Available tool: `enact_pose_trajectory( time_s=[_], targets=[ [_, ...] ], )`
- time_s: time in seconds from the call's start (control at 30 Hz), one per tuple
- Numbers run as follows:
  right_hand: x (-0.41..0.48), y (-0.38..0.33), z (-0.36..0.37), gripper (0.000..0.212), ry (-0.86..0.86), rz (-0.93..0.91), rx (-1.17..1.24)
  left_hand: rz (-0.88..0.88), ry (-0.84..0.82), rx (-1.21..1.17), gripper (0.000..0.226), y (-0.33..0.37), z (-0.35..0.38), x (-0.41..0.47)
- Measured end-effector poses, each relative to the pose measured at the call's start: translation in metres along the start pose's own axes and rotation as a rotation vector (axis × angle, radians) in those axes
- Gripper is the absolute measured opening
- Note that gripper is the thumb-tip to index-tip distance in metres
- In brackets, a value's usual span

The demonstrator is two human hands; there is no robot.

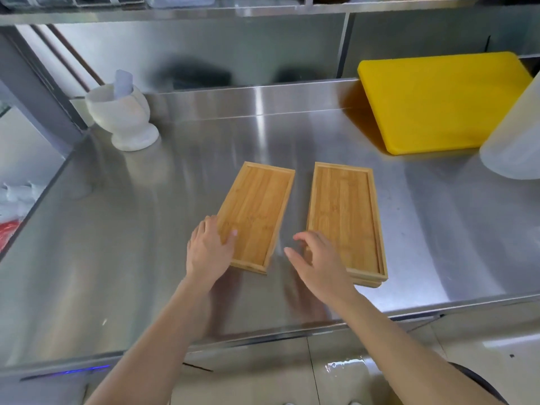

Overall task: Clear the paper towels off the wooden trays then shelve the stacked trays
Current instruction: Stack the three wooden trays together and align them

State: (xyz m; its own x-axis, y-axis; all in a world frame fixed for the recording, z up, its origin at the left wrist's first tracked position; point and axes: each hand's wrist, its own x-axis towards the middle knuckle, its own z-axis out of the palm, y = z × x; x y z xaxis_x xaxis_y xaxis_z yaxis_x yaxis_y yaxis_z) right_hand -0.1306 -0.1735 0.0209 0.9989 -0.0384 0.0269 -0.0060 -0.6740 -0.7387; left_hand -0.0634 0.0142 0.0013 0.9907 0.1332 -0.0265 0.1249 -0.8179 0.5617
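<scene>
Two bamboo-coloured wooden trays lie side by side on the steel counter (146, 229). The left tray (258, 209) is single and angled; my left hand (209, 249) grips its near left corner, thumb on the tray floor. The right one (343, 211) is a stack of trays, with more rims showing under its near edge. My right hand (318, 263) hovers over that stack's near left corner with fingers spread and nothing in it. No paper towel shows on either tray.
A yellow cutting board (438, 103) leans against the back wall at the right. A white mortar with a pestle (122, 112) stands at the back left, a translucent container (517, 141) at the right edge. A steel shelf (204, 10) runs overhead.
</scene>
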Motion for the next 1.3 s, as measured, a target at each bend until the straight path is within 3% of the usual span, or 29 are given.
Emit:
enact_pose_trajectory(
  time_s=[0.17, 0.27, 0.33, 0.4, 0.47, 0.53, 0.63, 0.93, 1.07, 1.3],
  targets=[
    [0.019, -0.032, 0.04, 0.069, -0.276, 0.431, 0.718, -0.218, -0.233, -0.233, 0.061, -0.03, -0.001, 0.003],
    [0.026, -0.034, 0.057, 0.084, -0.259, 0.556, 0.885, -0.305, -0.271, -0.45, 0.062, -0.029, -0.002, 0.0],
    [0.029, -0.038, 0.059, 0.094, -0.209, 0.636, 0.957, -0.349, -0.235, -0.564, 0.049, -0.029, -0.007, 0.004],
    [0.032, -0.036, 0.056, 0.089, -0.16, 0.764, 1.046, -0.403, -0.202, -0.598, 0.042, -0.033, -0.015, 0.01],
    [0.032, -0.035, 0.048, 0.061, -0.142, 0.841, 1.076, -0.443, -0.212, -0.555, 0.035, -0.039, -0.023, 0.014],
    [0.03, -0.034, 0.042, 0.037, -0.133, 0.848, 0.995, -0.434, -0.257, -0.559, 0.026, -0.04, -0.033, 0.014],
    [0.029, -0.034, 0.033, 0.02, -0.046, 0.651, 0.709, -0.325, -0.391, -0.593, 0.021, -0.024, -0.044, 0.007],
    [0.017, -0.009, -0.049, 0.027, 0.103, 0.29, 0.108, 0.108, -0.252, -0.284, 0.038, 0.05, -0.019, -0.01],
    [0.007, 0.022, -0.076, 0.028, 0.132, 0.305, -0.231, 0.22, -0.256, -0.157, 0.044, 0.09, 0.005, -0.014],
    [-0.005, 0.069, -0.087, 0.028, 0.135, 0.396, -0.359, 0.241, -0.359, -0.048, 0.043, 0.12, 0.051, -0.021]
  ],
)
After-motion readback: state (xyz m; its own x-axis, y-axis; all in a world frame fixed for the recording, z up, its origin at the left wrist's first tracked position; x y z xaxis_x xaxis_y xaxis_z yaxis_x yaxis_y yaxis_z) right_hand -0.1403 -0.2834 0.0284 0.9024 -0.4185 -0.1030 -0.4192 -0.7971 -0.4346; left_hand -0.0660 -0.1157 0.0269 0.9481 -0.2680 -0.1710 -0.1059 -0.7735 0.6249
